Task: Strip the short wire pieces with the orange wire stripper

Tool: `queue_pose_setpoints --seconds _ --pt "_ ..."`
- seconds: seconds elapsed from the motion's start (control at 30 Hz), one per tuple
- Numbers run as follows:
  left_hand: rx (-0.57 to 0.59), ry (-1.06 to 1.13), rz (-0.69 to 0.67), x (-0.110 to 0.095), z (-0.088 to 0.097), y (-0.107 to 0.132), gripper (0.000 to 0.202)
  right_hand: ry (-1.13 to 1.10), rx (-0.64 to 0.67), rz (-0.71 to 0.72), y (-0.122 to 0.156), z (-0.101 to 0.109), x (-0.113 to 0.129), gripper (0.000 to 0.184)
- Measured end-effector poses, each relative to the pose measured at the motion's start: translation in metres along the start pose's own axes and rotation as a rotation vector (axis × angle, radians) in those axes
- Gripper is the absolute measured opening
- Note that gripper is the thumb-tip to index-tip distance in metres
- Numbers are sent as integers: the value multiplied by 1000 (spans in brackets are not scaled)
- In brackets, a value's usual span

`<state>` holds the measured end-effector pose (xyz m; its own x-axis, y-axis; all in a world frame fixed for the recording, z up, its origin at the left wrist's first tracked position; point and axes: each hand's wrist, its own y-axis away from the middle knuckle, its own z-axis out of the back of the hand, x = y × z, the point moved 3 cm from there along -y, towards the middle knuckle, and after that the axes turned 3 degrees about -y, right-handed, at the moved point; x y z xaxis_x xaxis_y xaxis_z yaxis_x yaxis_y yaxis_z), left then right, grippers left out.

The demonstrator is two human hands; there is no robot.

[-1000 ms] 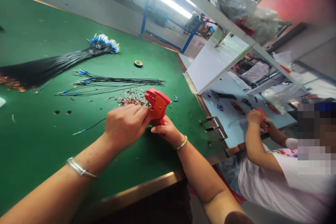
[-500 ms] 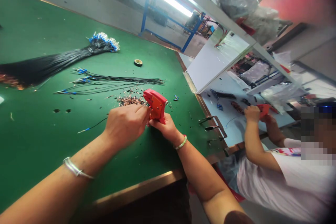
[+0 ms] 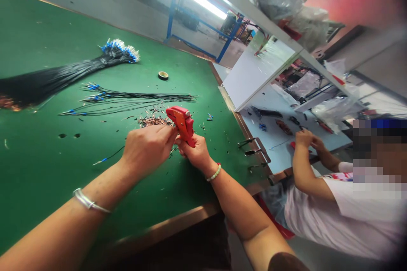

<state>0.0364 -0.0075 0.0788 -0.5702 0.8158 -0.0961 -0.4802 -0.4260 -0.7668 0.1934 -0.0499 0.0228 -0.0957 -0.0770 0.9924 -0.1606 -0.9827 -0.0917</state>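
My right hand (image 3: 197,152) is closed round the handle of a red wire stripper (image 3: 183,123), whose head tilts up to the left. Close against the tool's jaws, my left hand (image 3: 148,146) pinches a thin black wire (image 3: 115,153). That wire trails out behind the left hand and ends in a blue-collared terminal (image 3: 101,161). Its other end is hidden by my fingers and the stripper. Beyond my hands lies a heap of copper and black wire scraps (image 3: 155,122).
On the green table (image 3: 57,194) lie loose black wires (image 3: 143,95) with blue terminals, a thick wire bundle (image 3: 68,74) and a tape roll (image 3: 163,76). Metal clamp-like handles (image 3: 254,147) stand at its right edge. A co-worker (image 3: 337,203) sits at the white table on the right.
The stripper has turned in my right hand and its head sits slightly left of before. The whole view has shifted a little. The co-worker's hands have lowered, with the red tool now below them.
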Motion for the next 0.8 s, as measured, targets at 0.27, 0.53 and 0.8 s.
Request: queue_pose_setpoints --seconds 0.27,0.53,0.8 --pt "14 55 152 27 -1 -3 24 -385 143 -31 -11 18 10 54" --pt "19 154 174 46 1 -5 28 -548 428 -171 -5 25 19 56" --pt "-24 273 200 44 3 -6 19 -574 495 -238 0 18 22 57"
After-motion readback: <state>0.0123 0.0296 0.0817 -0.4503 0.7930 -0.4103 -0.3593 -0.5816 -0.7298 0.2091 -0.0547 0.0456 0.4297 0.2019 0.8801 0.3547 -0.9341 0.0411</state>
